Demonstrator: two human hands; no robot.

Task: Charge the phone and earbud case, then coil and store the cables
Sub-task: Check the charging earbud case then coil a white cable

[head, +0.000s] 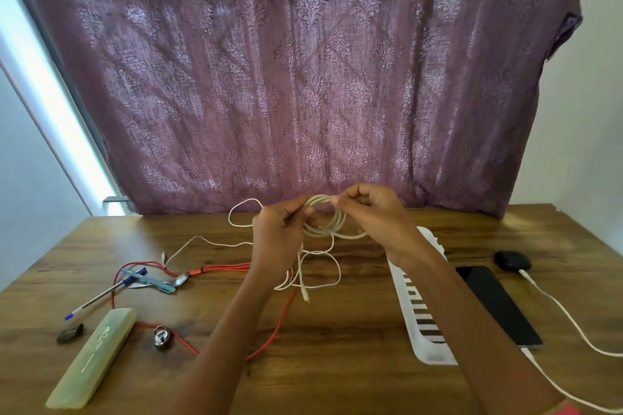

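Note:
Both hands are raised above the middle of the wooden table (337,330), holding a coil of white cable (332,224). My left hand (279,234) grips the coil's left side and my right hand (374,212) pinches its top. Loose white cable (317,274) hangs from the coil and trails to the left. A red cable (269,333) lies across the table under my left arm. At the right, a black phone (499,303) and a black earbud case (512,260) each have a white cable (566,313) plugged in.
A white slotted tray (418,323) lies under my right forearm. At the left lie pens (101,296), a spoon (178,280), a pale long case (94,350), a small padlock (162,336) and a dark pebble-like thing (70,333). A purple curtain (303,77) hangs behind.

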